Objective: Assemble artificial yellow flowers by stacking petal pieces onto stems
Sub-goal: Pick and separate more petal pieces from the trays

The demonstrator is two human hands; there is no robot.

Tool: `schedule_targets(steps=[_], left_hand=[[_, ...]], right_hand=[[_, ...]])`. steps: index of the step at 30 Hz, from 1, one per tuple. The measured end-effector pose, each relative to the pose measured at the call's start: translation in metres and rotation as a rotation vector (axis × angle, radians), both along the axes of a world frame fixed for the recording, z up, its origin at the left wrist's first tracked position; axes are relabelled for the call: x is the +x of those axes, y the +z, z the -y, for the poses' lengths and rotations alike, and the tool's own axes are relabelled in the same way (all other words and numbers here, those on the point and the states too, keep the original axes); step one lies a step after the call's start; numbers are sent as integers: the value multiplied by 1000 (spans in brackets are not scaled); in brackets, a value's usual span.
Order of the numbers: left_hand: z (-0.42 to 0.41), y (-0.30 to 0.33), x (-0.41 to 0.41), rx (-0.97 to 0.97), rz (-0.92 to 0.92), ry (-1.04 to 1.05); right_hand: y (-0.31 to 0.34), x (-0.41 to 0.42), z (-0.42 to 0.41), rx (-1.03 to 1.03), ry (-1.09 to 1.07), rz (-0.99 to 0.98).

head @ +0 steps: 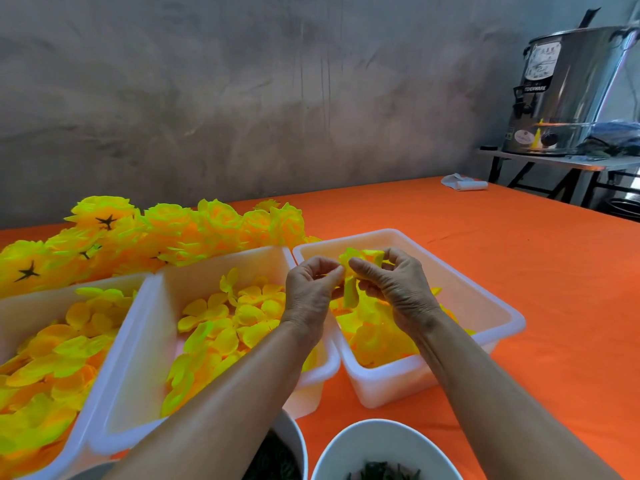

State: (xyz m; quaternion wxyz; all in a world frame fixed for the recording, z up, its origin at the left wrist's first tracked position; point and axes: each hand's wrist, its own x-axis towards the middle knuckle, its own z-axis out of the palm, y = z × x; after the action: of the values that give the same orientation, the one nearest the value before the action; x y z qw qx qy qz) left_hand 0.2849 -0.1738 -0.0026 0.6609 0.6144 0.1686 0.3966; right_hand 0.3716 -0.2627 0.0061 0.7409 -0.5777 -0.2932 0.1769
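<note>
Over the right white bin (485, 299), my left hand (310, 291) and my right hand (391, 284) together pinch a small yellow petal piece (360, 261), fingers curled on it from both sides. No stem shows between my fingers. Loose yellow petal pieces fill the right bin, the middle bin (138, 341) and the left bin (20, 306). A heap of finished yellow flowers (156, 233) with dark star-shaped backs lies behind the bins.
Two white bowls, one (377, 445) holding dark green pieces and one (294, 441) partly under my left arm, stand at the near edge. An orange cloth (519, 254) covers the table. A white roll (464, 183) lies far back. A steel urn (568, 91) stands on a side table.
</note>
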Motion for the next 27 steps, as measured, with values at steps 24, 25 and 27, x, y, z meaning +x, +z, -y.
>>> schedule_targets(steps=[24,25,27], left_hand=[[-6,-1,3,-134,62,-18],[-7,-1,4,-149,65,-5],[-6,-2,6,-158,71,18]], right_hand=[[10,10,-6,-78,-43,189],[8,13,-5,-70,-77,147],[2,15,-6,-60,-111,91]])
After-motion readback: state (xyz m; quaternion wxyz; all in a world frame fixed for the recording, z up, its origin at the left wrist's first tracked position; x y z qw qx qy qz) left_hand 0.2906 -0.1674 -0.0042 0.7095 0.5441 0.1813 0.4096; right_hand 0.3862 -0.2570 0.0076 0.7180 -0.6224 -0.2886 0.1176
